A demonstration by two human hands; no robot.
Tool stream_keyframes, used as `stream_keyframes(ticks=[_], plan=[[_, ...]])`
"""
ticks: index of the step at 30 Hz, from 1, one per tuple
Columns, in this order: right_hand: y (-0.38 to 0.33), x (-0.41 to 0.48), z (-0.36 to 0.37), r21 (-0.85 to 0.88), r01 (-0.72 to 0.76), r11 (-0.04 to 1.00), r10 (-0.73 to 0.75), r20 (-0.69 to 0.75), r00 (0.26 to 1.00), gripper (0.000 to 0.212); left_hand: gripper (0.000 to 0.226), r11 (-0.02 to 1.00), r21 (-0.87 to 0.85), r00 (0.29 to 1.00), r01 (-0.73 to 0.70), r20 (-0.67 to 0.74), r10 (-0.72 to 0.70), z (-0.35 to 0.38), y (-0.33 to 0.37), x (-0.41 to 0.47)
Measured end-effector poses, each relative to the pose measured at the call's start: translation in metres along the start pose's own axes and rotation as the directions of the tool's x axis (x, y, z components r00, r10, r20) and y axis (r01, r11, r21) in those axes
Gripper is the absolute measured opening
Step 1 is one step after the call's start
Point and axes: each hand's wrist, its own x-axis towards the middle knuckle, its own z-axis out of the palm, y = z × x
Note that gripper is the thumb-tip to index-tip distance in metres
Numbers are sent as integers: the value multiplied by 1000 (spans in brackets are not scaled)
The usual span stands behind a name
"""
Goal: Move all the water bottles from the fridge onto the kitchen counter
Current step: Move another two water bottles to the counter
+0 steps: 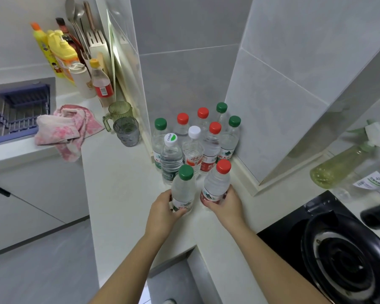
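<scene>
My left hand (162,208) grips the lower part of a green-capped water bottle (183,187), which stands upright on the white kitchen counter (119,194). My right hand (225,205) grips a red-capped water bottle (217,183) beside it, also upright on the counter. Just behind them, in the tiled corner, stands a cluster of several more water bottles (193,141) with green, red and white caps. The fridge is out of view.
A black gas hob (338,249) lies at the right, with a green spray bottle (342,165) behind it. Two glass cups (124,126), a pink cloth (68,128), detergent bottles (59,51) and a purple drying rack (20,110) stand at the left.
</scene>
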Motion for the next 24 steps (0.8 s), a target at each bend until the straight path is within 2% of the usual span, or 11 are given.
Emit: stream_keyframes(ticks=[5,13,18,21,24], plan=[[3,23,-11,-27,39,999,-41,-76,996,68,43,998,37,999,-43,-1,43,24,22,23],[7,49,-29,-26,79,997,-82,-152,985,55,45,991,105,996,-89,-5,90,53,43,49],[8,58,-35,-81,111,991,-123,-169,978,60,48,986,139,996,-89,19,88,64,52,59],[15,56,-37,-242,118,963,-166,-191,967,56,54,959,273,994,-76,102,49,66,52,66],[20,54,-38,-297,77,952,-133,-173,976,49,51,917,397,986,-26,161,-42,66,50,69]])
